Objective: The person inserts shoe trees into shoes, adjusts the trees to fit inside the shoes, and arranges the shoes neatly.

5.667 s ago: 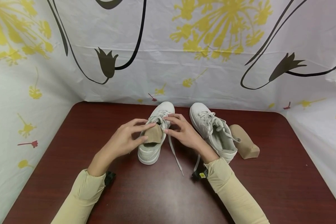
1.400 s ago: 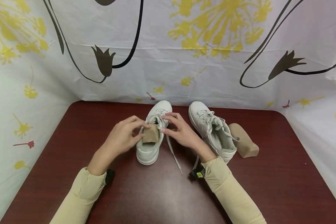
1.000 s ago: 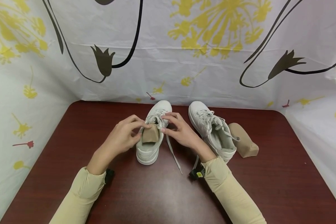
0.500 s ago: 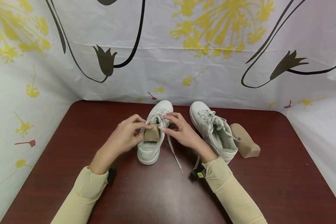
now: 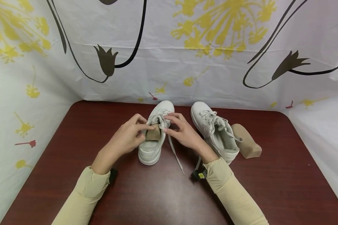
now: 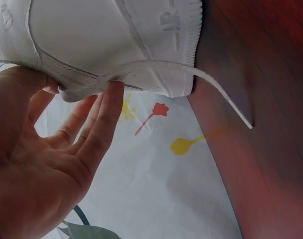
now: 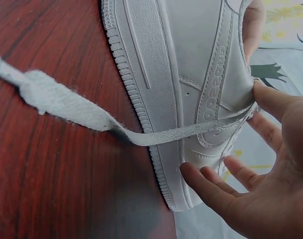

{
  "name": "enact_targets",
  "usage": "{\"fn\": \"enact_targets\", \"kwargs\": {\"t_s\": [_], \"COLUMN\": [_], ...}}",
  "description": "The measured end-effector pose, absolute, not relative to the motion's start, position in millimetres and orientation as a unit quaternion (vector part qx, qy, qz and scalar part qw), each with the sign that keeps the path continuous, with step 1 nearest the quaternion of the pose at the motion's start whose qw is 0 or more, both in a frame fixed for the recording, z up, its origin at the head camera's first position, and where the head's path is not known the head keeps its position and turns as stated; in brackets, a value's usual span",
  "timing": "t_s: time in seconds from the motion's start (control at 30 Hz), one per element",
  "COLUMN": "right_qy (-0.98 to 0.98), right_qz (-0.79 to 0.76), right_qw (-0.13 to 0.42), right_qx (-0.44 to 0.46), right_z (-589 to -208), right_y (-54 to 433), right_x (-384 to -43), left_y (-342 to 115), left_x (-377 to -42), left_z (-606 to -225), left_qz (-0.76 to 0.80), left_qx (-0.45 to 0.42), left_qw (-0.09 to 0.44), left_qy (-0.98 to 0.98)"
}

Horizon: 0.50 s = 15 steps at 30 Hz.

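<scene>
A white sneaker (image 5: 148, 153) stands on the table, toe pointing away, with a tan shoe filler (image 5: 153, 133) partly inside its opening. My left hand (image 5: 128, 134) is at the shoe's left side. Its index finger reaches over the filler's upper end, while the thumb hooks over the collar and other fingers touch the outer side in the left wrist view. My right hand (image 5: 183, 130) pinches the right edge of the opening near the eyelets. In the right wrist view a loose lace (image 7: 171, 134) trails from beneath that thumb. The filler's front end is hidden in the shoe.
A second white sneaker (image 5: 208, 125) stands to the right, its opening unfilled and a lace draped over its edge. Another tan filler (image 5: 246, 142) lies against its right side. A printed white curtain (image 5: 169, 78) borders the dark red table (image 5: 152, 197) at the back and sides.
The tan filler has slid forward, deeper into the shoe, showing less of its length. My left index finger has moved further over it. My right hand keeps its pinch on the shoe's edge.
</scene>
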State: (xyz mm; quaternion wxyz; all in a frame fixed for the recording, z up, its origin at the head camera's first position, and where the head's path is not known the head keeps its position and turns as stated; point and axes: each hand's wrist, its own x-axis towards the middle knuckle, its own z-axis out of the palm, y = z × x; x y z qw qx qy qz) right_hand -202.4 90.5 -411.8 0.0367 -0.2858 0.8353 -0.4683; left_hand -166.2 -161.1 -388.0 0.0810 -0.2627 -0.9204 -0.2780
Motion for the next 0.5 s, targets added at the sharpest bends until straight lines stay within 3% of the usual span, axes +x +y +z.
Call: {"fn": "enact_targets", "kwargs": {"t_s": [0.5], "right_qy": [0.830], "right_qz": [-0.479], "right_qw": [0.047], "right_qx": [-0.282], "right_z": [-413.1], "right_y": [90.9], "right_x": [-202.3], "left_y": [-169.2], "left_x": [-166.7], "left_z": [-385.2], "left_qz": [-0.298], "left_qx": [-0.286], "left_qw": [0.097], "left_qy": [-0.906]}}
